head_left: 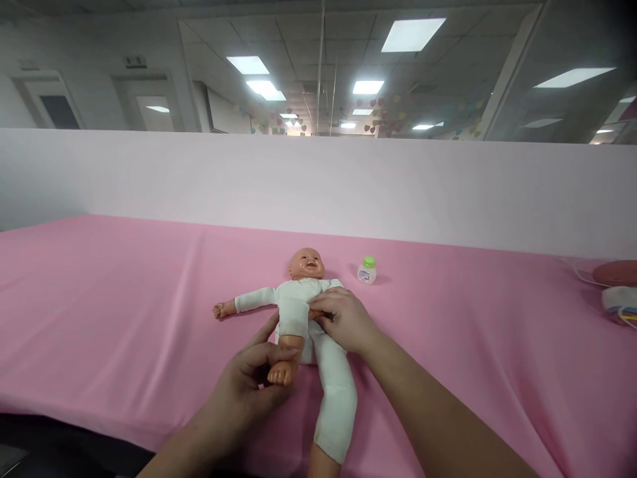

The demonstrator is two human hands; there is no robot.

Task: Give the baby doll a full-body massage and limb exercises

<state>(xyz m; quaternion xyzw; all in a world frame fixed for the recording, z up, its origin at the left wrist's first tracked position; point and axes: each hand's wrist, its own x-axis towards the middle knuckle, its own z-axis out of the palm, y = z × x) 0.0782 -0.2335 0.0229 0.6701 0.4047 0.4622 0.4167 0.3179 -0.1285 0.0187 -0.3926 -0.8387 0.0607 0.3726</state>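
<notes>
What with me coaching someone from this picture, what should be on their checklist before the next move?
1. Left hand on the doll's near foot: ok, thumb and fingers are around it.
2. Right hand touching the doll: ok, at its middle; how firm the grip is, cannot tell.
3. Doll on its back, face up: ok.
4. Bottle upright, green cap on, apart from both hands: ok.
5. Pink cloth smooth: not ok, it has creases.
6. Foot of the other leg resting safely: cannot tell, out of the picture.

Office-like room, square ceiling lights [413, 35]
</notes>
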